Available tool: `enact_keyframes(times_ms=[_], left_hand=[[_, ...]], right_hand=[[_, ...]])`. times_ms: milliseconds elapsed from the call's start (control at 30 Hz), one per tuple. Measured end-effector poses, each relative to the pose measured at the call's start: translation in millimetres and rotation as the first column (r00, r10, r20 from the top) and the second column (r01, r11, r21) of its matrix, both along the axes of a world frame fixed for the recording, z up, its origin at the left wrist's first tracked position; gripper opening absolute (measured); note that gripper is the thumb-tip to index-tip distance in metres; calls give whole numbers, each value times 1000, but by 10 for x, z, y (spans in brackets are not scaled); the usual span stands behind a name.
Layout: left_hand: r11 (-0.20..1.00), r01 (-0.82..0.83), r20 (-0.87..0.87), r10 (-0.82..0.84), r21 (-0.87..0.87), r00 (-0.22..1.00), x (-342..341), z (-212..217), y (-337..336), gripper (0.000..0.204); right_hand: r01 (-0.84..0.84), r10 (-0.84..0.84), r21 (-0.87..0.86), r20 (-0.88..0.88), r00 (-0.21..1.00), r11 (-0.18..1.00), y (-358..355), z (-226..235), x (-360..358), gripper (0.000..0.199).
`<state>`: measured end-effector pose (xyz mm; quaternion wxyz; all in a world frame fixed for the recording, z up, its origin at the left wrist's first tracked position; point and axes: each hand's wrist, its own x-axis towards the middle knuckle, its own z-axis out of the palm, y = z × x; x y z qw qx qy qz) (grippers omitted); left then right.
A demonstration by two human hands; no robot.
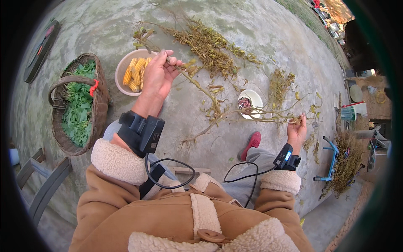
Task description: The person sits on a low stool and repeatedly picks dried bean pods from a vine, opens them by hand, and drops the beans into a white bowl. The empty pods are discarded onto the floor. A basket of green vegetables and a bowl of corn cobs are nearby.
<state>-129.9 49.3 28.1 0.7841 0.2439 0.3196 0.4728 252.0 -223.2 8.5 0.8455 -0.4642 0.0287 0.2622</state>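
Between my hands stretches a dried bean plant (218, 119) with brown stems, withered pods and thin roots hanging toward me. My left hand (157, 77) is raised and closed round one of its branches. Lower and to the right, my right hand (296, 133) pinches pods or a stem tip at the far end of another branch; exactly what lies under its fingertips is hidden. Beneath the stems, a small white bowl (257, 99) holds dark and pinkish beans (245, 102). Just left of my left hand is a pale pink basin (120, 77) with yellow corn cobs (135, 74).
More dried bean plants (210, 50) lie ahead on the concrete floor. A wicker basket (100, 113) of green leaves (79, 122) stands at left, near a chair frame (50, 185). At right are a blue metal frame (332, 157) and a dry plant heap (346, 164).
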Motion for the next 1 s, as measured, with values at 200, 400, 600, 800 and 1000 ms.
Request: enact_keyframes(times_ms=[200, 400, 600, 800, 1000], left_hand=[[998, -54, 144, 58, -27, 988, -137, -32, 54, 19], [1000, -2, 249, 4, -8, 968, -156, 16, 43, 22], [987, 63, 434, 7, -147, 901, -51, 85, 16, 25], [940, 132, 529, 58, -314, 847, -111, 120, 58, 22], [947, 201, 628, 2, -252, 778, -260, 82, 161, 21]], right_hand=[[139, -139, 12, -33, 990, 990, -455, 52, 275, 18], [-14, 35, -218, 97, 995, 976, -195, 300, 242, 18], [-164, 226, -338, 153, 962, 927, 517, 458, 38, 14], [-257, 358, -402, 199, 912, 879, 667, 329, -65, 9], [32, -29, -380, 15, 999, 924, 66, 331, 348, 11]])
